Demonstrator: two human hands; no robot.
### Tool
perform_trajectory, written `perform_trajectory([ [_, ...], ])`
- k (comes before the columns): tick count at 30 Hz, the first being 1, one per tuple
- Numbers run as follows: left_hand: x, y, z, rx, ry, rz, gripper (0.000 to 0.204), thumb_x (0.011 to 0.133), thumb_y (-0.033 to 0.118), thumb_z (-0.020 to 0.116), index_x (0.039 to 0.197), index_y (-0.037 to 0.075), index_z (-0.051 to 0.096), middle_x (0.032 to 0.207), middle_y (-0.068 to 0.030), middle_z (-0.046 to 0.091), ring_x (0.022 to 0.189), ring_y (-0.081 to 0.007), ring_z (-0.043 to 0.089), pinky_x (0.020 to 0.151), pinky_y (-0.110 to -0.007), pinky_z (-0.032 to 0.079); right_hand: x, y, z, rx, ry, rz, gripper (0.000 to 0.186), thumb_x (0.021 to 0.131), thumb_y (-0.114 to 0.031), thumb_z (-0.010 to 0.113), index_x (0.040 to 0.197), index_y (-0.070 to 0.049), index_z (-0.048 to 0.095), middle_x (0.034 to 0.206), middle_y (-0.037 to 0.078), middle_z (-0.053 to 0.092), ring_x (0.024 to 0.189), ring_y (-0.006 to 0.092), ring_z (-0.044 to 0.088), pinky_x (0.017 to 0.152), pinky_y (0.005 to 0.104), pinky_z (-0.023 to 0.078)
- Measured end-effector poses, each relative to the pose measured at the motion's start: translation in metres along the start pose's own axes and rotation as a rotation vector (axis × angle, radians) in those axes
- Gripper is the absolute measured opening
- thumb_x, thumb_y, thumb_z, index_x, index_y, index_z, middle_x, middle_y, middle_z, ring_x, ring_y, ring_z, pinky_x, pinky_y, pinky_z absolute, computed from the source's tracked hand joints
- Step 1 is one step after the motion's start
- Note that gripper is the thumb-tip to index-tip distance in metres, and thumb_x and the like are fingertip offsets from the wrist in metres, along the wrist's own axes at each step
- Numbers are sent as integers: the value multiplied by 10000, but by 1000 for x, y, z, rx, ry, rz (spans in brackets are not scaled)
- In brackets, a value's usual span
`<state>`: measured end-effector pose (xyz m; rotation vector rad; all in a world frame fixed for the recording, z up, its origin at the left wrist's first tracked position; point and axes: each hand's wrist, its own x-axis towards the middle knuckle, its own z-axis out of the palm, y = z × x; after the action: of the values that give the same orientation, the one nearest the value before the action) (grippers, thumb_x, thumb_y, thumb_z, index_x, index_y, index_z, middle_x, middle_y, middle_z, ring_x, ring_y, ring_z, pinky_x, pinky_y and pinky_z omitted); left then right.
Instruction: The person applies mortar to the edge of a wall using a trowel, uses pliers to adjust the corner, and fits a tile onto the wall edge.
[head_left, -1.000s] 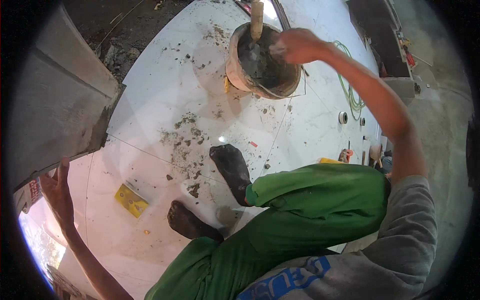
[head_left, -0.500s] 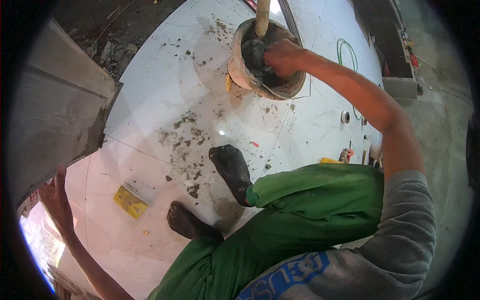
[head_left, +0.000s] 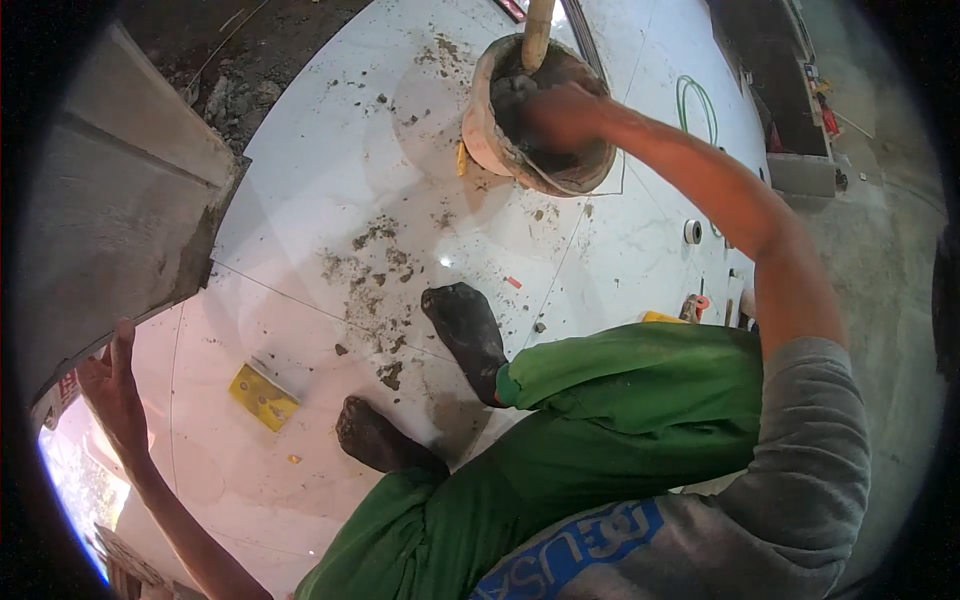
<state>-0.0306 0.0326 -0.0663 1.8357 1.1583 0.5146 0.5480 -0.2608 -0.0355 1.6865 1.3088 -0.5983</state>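
My left hand (head_left: pixel 115 400) is at the lower edge of a large grey slab (head_left: pixel 120 215) on the left. One finger lies upright against the slab's face, and the other fingers are partly hidden at its edge. My right arm reaches forward into a mortar-stained bucket (head_left: pixel 487 145). Inside it my right hand (head_left: pixel 565 115) is smeared by motion, so its fingers and anything in them cannot be made out. Grey wet mortar (head_left: pixel 508 92) shows beside the hand. A wooden handle (head_left: pixel 537 35) stands in the bucket at its far side.
Mortar crumbs (head_left: pixel 375 265) are scattered over the white tiled floor (head_left: pixel 300 180). A yellow rectangular piece (head_left: pixel 262 397) lies left of my feet in dark socks (head_left: pixel 465 330). To the right are a green cord loop (head_left: pixel 697 105), a small roll (head_left: pixel 692 232) and tools (head_left: pixel 697 305).
My right hand has moved inside the bucket and is now blurred; the dark lump beside it looks different. My left hand stays at the slab's edge. The whole view has shifted slightly.
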Motion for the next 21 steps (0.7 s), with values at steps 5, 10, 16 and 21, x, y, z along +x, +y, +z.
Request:
perform_trajectory([
  [5, 5, -8, 1, 22, -68, -107, 640, 967, 318, 758, 1417, -62, 508, 1404, -198, 582, 1210, -241, 614, 1056, -365, 491, 1, 34, 8, 138, -72, -108, 308, 786, -195, 708, 1037, -22, 749, 1014, 204, 746, 970, 383, 720, 838, 498, 569],
  [10, -7, 0, 0, -29, 93, 92, 730, 962, 335, 756, 1474, -71, 431, 1491, -221, 495, 1308, -276, 566, 1132, -397, 459, 9, 25, 9, -35, 302, -131, 243, 771, -156, 671, 931, 5, 756, 887, 213, 745, 840, 380, 722, 762, 489, 567],
  [16, 4, 12, 7, 281, -16, 137, 436, 980, 253, 723, 1332, 17, 617, 1309, -202, 611, 1210, -316, 605, 1041, -417, 479, -31, 66, 3, 78, -63, -354, 347, 810, -228, 724, 1102, -46, 768, 1074, 199, 715, 1014, 326, 658, 913, 432, 523],
  [21, -8, 41, 11, 14, 31, 124, 695, 935, 336, 790, 1418, -43, 464, 1259, -204, 694, 1106, -323, 726, 912, -366, 565, -130, 17, -89, 793, 148, -66, 600, 789, -451, 825, 1195, -19, 732, 1109, 127, 601, 1101, 270, 617, 994, 377, 471],
])
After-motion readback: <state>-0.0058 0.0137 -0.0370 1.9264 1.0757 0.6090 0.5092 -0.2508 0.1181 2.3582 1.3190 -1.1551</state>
